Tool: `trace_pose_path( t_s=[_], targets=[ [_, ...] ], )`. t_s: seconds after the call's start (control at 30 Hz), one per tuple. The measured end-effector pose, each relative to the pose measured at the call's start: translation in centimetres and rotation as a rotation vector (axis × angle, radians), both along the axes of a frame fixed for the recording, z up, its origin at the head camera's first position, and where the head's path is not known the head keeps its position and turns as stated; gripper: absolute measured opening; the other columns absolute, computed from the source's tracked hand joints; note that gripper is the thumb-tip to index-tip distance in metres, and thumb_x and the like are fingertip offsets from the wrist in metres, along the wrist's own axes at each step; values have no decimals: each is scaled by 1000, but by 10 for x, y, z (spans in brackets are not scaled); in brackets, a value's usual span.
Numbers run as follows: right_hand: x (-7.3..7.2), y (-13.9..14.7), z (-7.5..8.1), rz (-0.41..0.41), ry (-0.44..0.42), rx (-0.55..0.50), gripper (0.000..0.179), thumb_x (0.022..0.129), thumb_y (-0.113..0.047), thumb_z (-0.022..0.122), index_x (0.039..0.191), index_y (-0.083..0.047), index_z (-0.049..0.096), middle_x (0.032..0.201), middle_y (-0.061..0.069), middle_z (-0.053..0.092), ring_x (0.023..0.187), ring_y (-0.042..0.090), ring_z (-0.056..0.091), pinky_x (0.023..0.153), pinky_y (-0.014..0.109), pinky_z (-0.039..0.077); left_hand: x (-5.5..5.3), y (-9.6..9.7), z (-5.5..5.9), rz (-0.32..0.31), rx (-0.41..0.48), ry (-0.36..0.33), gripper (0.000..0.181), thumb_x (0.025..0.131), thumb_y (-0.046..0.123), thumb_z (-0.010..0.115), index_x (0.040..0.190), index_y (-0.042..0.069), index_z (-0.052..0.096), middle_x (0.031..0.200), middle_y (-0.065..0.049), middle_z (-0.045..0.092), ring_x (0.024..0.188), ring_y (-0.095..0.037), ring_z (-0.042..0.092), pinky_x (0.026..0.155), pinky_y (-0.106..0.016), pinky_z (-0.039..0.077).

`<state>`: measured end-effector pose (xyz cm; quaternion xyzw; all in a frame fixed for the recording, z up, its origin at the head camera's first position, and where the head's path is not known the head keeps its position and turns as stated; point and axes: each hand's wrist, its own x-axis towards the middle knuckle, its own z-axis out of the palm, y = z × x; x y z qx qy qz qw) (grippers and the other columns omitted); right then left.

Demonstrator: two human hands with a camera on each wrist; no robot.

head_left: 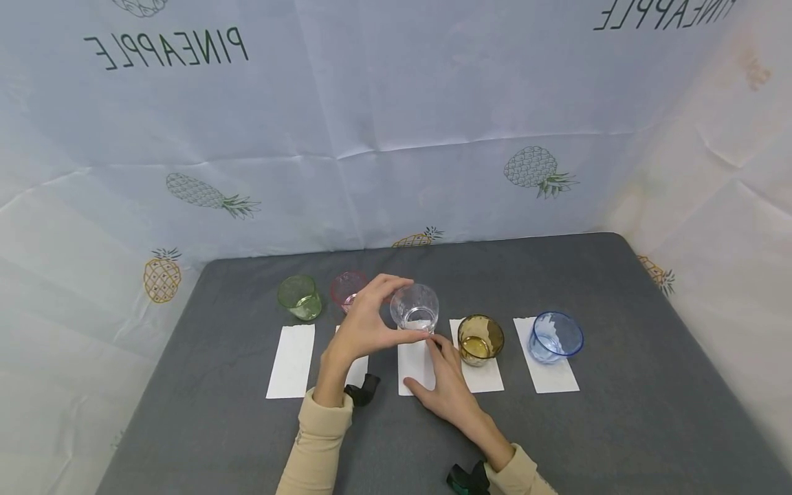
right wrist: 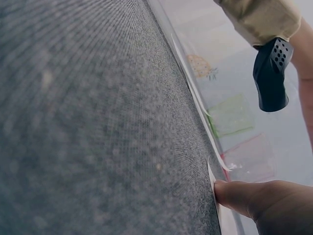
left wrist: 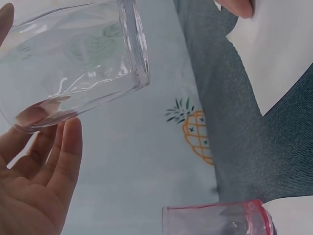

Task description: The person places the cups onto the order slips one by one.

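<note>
My left hand (head_left: 361,326) holds a clear glass (head_left: 414,306) between thumb and fingers, above the far end of the middle white paper strip (head_left: 416,368). In the left wrist view, the fingers of this left hand (left wrist: 44,181) curve along the side of the clear glass (left wrist: 73,63), which is held off the table. My right hand (head_left: 450,385) is low over the middle strip, its fingertips close to the glass's base. The thumb (right wrist: 234,196) of that hand is straight and touches the paper in the right wrist view.
A green glass (head_left: 300,298) and a pink glass (head_left: 346,287) stand behind the two left paper strips (head_left: 291,361). An amber glass (head_left: 480,342) and a blue glass (head_left: 555,337) stand on the two right strips (head_left: 553,379). A patterned white curtain (head_left: 383,110) hangs behind the grey table (head_left: 643,385).
</note>
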<state>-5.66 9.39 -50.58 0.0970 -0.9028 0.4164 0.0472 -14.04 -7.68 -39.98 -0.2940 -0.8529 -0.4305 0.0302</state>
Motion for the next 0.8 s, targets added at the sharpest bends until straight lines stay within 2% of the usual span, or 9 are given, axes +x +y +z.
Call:
trace_pose_path(
  t_s=[0.23, 0.53, 0.8],
  targets=[
    [0, 0, 0, 7, -1, -2, 79, 82, -18, 85, 143, 15, 47, 144, 29, 46, 131, 45, 45, 105, 62, 44, 4, -1, -5, -13, -17, -2, 75, 69, 31, 95, 135, 10, 64, 131, -7, 64, 118, -23, 63, 96, -42, 57],
    [-2, 1, 1, 2, -23, -8, 78, 82, -19, 85, 144, 11, 48, 144, 28, 46, 131, 44, 45, 105, 62, 44, 5, -5, -10, -79, -32, -40, 73, 71, 31, 94, 135, 11, 64, 128, -6, 65, 115, -21, 63, 96, -40, 56],
    [-2, 1, 0, 4, -29, -15, 79, 82, -20, 86, 145, 7, 48, 145, 27, 46, 133, 44, 44, 108, 63, 41, 6, -9, -11, -128, -79, -121, 74, 72, 26, 93, 137, 9, 61, 132, -9, 63, 118, -25, 61, 100, -46, 54]
  ],
)
